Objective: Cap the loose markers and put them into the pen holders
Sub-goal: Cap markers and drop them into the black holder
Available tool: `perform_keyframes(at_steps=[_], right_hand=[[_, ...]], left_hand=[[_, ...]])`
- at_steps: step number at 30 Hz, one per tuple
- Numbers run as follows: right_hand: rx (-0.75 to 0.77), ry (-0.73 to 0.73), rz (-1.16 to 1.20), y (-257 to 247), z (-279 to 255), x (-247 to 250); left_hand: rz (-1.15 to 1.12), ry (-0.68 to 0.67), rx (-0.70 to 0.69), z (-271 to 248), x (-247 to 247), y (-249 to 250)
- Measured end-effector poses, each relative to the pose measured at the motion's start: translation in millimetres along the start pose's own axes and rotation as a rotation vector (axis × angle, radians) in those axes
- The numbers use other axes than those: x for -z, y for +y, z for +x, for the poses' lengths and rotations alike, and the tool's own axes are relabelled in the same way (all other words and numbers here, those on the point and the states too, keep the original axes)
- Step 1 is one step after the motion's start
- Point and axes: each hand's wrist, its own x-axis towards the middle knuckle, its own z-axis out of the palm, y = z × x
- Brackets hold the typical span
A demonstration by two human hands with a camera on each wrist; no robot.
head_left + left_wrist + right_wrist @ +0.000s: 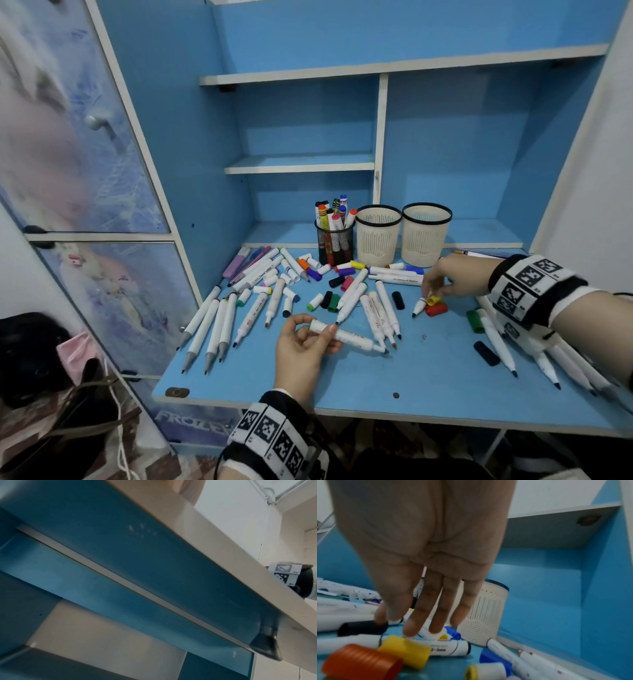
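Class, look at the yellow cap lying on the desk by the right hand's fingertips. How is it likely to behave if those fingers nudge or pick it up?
The yellow cap is a short cylinder lying on its side, so a nudge would probably roll it, likely into the orange cap that touches it. It looks like small hollow plastic: probably light and stiff. The right hand could likely pinch it easily.

head: above desk, fwd-down | L wrist: under desk, up | R wrist: close, tabletop
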Motion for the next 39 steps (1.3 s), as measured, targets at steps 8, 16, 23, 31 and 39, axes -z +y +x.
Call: perform_keyframes(at_steps=[8,16,23,31,39], right_hand=[[-0.009,-0.053,-0.111,9.4,-15.2,-3.2],[-0.103,-0.149,-0.182,30.5,-35.9,-12.4],[-0.071,-0.075,-0.069,15.7,-31.6,-8.9],[0.089,-0.014,-0.057,-42.8,9.8,6.9],[0.237,-0.002,-0.082,-111.4,73.0,8.9]], left_hand=[[0.002,0.005,0.004,-0.2,-1.2,-0.2],[0.027,-0.007,-0.002,-1.4,0.5,0.1],[0.035,-0.011,-0.012,0.8,0.7,-2.2],[0.036,0.018,0.002,1.7,-1.3,-1.7],[0.056,0.017,0.049,1.6,-2.5,-0.9]])
